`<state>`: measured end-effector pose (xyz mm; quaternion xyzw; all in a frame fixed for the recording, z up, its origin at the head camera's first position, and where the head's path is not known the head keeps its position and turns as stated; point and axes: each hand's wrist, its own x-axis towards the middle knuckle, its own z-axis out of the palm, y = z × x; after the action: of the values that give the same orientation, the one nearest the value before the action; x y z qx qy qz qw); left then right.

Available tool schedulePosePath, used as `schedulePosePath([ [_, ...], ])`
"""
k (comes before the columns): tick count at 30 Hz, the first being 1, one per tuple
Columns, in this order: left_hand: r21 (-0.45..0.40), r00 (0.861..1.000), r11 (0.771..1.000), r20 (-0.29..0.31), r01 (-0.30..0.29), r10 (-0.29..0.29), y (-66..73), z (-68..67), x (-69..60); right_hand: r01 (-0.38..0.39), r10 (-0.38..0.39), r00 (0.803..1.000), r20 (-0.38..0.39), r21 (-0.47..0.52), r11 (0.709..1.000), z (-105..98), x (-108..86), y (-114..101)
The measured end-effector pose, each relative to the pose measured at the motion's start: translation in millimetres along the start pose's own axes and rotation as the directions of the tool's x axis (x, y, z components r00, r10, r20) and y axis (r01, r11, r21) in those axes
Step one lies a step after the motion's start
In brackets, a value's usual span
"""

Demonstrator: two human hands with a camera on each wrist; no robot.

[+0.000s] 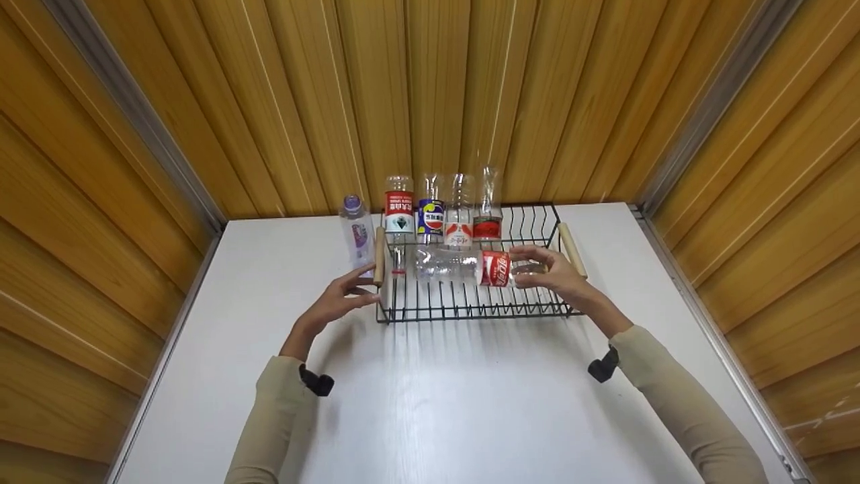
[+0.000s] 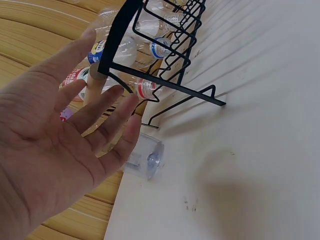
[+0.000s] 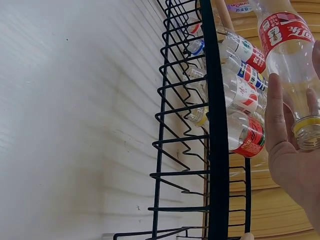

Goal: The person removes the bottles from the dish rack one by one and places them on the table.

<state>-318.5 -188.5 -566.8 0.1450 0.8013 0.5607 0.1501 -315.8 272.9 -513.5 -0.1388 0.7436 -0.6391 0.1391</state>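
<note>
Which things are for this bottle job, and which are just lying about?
Probably for the job:
red-labelled bottle in the right hand
wire rack
four upside-down bottles in it

Just about:
purple-topped bottle outside the rack (maybe waiting)
wooden wall

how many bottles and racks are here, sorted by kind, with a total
Wire rack: 1
Racked bottles, upside down: 4
Held bottle, in the right hand: 1
Purple-capped bottle, beside the rack: 1
Total: 7
</note>
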Motion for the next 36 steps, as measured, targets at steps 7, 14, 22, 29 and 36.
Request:
schedulePosePath([
  [7, 0.036, 0.99, 0.999, -0.143, 0.007, -0.001, 20.9, -8.4, -1.0, -0.008, 0.008, 1.0, -0.004, -0.048, 0.999, 0, -2.8, -1],
  [14, 0.062, 0.994, 0.995, -0.071, -0.075, 0.079, 50.4, -3.3, 2.6, 0.018, -0.017, 1.0, 0.012, -0.069, 0.997, 0, -4.5, -5],
  [22, 0.087, 0.972, 0.979, 0.164, -0.186, 0.17, 70.0, 9.3, 10.8, 0.039, -0.037, 0.999, 0.015, -0.126, 0.991, 3, -5.1, -8],
  [29, 0.084, 0.943, 0.972, 0.273, -0.22, 0.19, 76.8, 18.3, 20.1, 0.05, -0.048, 0.999, 0.019, -0.138, 0.989, 4, -5.8, -9],
  [36, 0.075, 0.925, 0.968, 0.321, -0.239, 0.204, 83.7, 28.6, 27.3, 0.049, -0.046, 0.999, 0.025, -0.155, 0.987, 4, -7.8, -12],
])
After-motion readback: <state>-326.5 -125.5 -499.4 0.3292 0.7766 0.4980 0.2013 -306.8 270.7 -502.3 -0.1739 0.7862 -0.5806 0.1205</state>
